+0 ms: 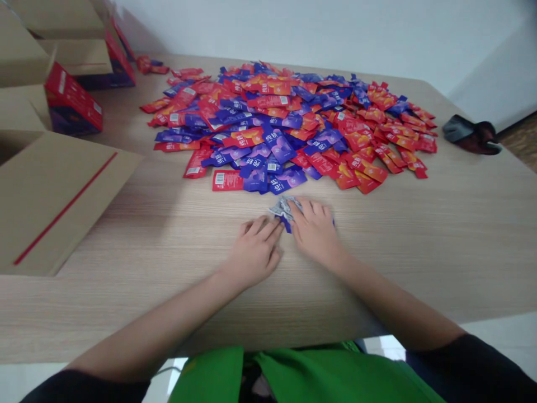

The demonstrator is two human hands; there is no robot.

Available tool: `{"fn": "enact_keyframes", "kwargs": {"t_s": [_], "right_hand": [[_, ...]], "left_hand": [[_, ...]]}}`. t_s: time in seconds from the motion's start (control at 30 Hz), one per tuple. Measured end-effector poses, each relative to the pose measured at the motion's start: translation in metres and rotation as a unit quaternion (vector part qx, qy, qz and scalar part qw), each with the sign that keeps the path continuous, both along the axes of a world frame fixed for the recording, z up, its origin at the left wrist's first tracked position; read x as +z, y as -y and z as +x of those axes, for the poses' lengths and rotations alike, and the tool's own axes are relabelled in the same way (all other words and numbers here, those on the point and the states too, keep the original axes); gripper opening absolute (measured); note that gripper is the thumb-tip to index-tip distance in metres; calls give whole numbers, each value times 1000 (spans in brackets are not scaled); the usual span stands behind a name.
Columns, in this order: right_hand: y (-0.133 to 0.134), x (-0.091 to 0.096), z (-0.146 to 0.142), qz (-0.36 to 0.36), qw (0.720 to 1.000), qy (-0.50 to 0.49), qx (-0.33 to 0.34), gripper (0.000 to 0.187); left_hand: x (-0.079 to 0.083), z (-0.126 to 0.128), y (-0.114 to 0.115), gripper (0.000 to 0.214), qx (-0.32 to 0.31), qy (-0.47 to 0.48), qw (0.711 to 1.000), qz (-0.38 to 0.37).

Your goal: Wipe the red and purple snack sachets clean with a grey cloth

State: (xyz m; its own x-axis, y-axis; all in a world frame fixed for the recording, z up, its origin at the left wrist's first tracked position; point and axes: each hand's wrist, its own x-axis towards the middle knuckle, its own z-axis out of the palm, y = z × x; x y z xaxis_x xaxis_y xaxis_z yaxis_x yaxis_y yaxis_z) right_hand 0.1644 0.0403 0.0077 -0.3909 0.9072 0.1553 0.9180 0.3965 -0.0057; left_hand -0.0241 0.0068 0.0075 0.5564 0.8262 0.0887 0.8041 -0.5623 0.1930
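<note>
Far L: a flat cardboard box [54, 196] w/ a red tape line lies on the table [419, 252], closed, so contents can't be seen. Behind it are more brown boxes [50, 22] and red-purple cartons [73, 103]. One carton leans on a brown box. None shows its inside from this angle, so can't tell if they're full or not.

Centre, far side of table: a big loose pile of snack packets [289, 117], red, orange and purple mixed. It's spread flat, not in any container.

Near edge of pile, just in front of the person: left hand [254, 252] lies palm down on the wood, fingers straight and close together. Its tips touch the L side of a small stack of packets [282, 208]. Nothing is gripped.

Right hand [316, 229] lies on top of that same stack, fingers stretched out and a bit apart, pressing down, not clamped round it. Stack sits on the table between the two hands, mostly under the R one, silver backs showing. It's just clear of the main pile.

Step in hand, by the look: squaring up a few packets pulled from the pile, both hands flattening and aligning them. The packets are slick and thin, so lifting them would need fingertips under the edges and a firm pinch, or the stack fans out.

Far R: dark cloth [472, 134] near the table edge, well apart from the hands.
</note>
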Motion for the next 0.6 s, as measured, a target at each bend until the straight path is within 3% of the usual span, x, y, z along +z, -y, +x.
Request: {"fn": "enact_keyframes", "kwargs": {"t_s": [0.13, 0.23, 0.47, 0.6], "right_hand": [[6, -3, 42, 14, 998, 20, -61, 50], [6, -5, 57, 4, 999, 7, -46, 52], [-1, -10, 55, -4, 998, -57, 3, 52], [-5, -10, 55, -2, 991, -133, 8, 52]], "left_hand": [[5, 5, -4, 56, -5, -2, 1000, -18], [8, 8, -9, 55, -15, 9, 999, -28], [-2, 23, -8, 57, -63, 13, 998, -2], [-6, 38, -8, 54, -39, 0, 999, 7]]}}
